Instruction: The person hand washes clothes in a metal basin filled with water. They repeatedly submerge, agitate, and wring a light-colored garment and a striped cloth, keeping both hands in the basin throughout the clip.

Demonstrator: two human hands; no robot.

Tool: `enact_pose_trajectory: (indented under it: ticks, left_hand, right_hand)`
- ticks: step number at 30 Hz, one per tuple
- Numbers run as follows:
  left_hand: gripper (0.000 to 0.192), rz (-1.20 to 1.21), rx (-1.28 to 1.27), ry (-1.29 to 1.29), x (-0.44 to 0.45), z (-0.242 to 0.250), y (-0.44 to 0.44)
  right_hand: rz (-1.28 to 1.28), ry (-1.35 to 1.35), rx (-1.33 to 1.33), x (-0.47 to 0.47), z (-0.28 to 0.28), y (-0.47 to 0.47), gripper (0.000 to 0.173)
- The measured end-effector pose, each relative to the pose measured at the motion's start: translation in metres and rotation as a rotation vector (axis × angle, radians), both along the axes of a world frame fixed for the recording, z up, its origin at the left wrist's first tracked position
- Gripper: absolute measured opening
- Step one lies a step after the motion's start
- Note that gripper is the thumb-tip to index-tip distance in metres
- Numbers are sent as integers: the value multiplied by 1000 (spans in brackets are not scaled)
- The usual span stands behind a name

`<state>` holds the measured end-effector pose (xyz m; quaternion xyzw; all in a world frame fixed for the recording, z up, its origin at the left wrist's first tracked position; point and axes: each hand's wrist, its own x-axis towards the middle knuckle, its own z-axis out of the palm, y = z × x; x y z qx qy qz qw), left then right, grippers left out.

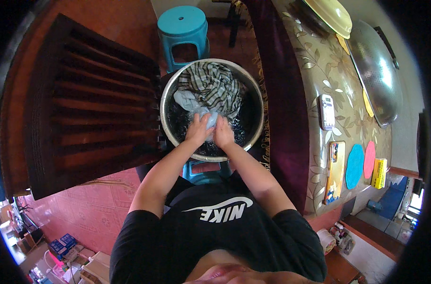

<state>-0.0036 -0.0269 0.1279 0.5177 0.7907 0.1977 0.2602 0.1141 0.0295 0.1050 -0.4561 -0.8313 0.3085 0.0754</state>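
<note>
A round metal basin [257,138] with dark, splashing water stands before me. Inside it lies a bunched striped cloth [215,83], at the far side. A light blue wet cloth [187,100] trails from the left of the basin toward its middle. My left hand [198,128] and my right hand [223,131] meet over the water, both gripping the bunched end of the light cloth between them. The lower part of this cloth is partly hidden by my fingers and the splashes.
A blue plastic stool [182,25] stands beyond the basin. A dark wooden slatted chair [94,106] is close on the left. On the right, a covered table [316,142] holds a remote control [327,112], a phone [334,172], coasters and a large metal colander [373,71].
</note>
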Motion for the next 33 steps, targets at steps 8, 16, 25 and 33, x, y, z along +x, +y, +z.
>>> enact_pose_trajectory:
  ticks: [8,16,25,33]
  left_hand:
    - [34,121,-193,-68,-7,-56,23]
    - [39,-37,-176,-103,-26,-59,35]
    - [30,-4,160,-341,-30,29,-5]
    - [42,-99,345,66,-18,42,-30]
  right_hand:
    - [20,-221,-151,-15,-19,24,28]
    - [128,-227,-110,-6,-24,35,28]
    - [24,382,200,13,44,17,33]
    - [117,256,283,21,62,-11,40]
